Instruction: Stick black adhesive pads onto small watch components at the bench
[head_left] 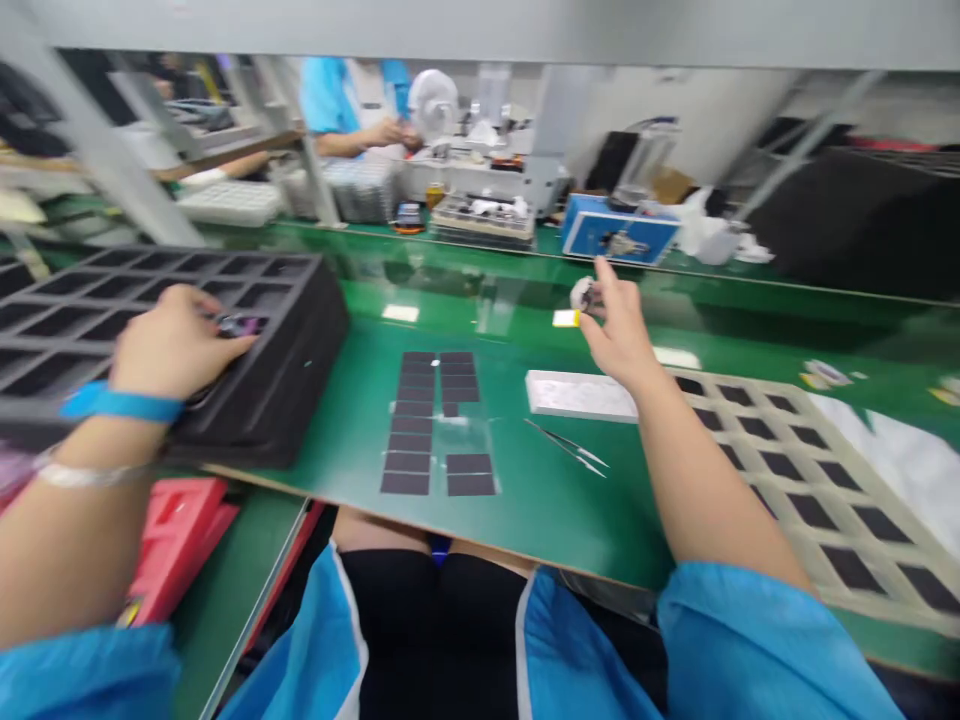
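Note:
My left hand is over a black foam tray with square compartments. Its thumb and fingers close around a small dark, shiny part with a purple glint; blur hides its kind. My right hand reaches forward over the green bench, index finger and thumb apart. Beside its fingers are a small white round thing and a yellow-and-white piece; neither is clearly gripped. Below lie a white block and metal tweezers. Black rectangular pads stick to a clear sheet in the middle.
A beige tray with dark square recesses lies at the right, with white sheeting beside it. A red plastic object sits lower left. Behind stand a blue box and a white fan; a co-worker's hands are near it.

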